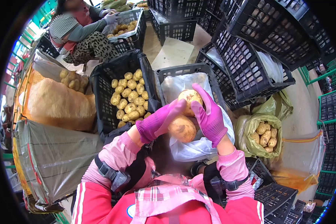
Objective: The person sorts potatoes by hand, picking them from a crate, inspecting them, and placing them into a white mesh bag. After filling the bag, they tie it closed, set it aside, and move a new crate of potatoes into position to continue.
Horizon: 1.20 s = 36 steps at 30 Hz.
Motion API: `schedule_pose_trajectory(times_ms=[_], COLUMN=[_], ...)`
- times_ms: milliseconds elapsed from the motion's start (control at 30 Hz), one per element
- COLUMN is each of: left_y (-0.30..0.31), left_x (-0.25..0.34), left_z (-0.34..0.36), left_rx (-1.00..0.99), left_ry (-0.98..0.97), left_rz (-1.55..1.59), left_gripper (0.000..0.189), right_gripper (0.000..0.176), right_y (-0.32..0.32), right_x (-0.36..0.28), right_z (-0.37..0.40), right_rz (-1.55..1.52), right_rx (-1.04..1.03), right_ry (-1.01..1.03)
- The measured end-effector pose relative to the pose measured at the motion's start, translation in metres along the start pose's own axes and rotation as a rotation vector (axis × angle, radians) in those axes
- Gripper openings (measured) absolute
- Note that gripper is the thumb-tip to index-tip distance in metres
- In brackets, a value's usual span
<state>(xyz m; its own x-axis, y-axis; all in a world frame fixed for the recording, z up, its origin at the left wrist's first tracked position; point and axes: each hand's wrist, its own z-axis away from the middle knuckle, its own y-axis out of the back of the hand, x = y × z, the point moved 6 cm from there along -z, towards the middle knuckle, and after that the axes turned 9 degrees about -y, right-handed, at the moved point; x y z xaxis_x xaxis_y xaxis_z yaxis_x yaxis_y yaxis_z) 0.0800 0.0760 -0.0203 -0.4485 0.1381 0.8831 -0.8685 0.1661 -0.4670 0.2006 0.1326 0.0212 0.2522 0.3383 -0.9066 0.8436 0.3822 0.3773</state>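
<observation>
My left hand (162,118), in a purple glove, presses its fingers against the potatoes from the left. My right hand (210,114), gloved too, has its fingers round the right side of an upper potato (189,98) marked with brown soil. A second large potato (182,128) lies just below, close to my left palm. Both potatoes are above a black crate (161,80) lined with white plastic (190,151). Left of it, a crate (100,93) with a dark liner holds several small potatoes (131,95).
Another person (82,31) sits at the upper left beside a crate of potatoes (127,28). Black crates (246,63) are stacked at the upper right. A green bag (246,140) of potatoes stands on the right; a large orange mesh sack (59,106) is on the left.
</observation>
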Motion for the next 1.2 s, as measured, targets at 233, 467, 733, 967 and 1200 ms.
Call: schedule_pose_trajectory(times_ms=[233, 467, 733, 967, 1200], left_y=[0.014, -0.001, -0.003, 0.0, -0.006], left_x=[0.008, 0.027, 0.019, 0.012, 0.026], left_z=[0.0, 0.011, 0.01, 0.01, 0.015], left_rx=[0.224, 0.299, 0.26, 0.225, 0.217], left_ry=[-0.249, -0.374, -0.325, -0.119, -0.271], left_rz=[-0.507, -1.114, -1.049, -0.892, -1.136], left_gripper=[0.057, 0.075, 0.077, 0.076, 0.082], right_gripper=[0.06, 0.07, 0.046, 0.036, 0.042], right_y=[0.005, -0.009, -0.011, -0.01, -0.003], right_x=[0.035, 0.019, 0.021, 0.013, 0.029], right_z=[-0.009, -0.003, -0.001, 0.004, -0.003], right_rz=[-0.301, -0.109, -0.192, -0.147, -0.375], right_rx=[-0.148, -0.142, -0.086, 0.01, -0.098], right_ry=[-0.247, -0.103, -0.12, -0.074, -0.232])
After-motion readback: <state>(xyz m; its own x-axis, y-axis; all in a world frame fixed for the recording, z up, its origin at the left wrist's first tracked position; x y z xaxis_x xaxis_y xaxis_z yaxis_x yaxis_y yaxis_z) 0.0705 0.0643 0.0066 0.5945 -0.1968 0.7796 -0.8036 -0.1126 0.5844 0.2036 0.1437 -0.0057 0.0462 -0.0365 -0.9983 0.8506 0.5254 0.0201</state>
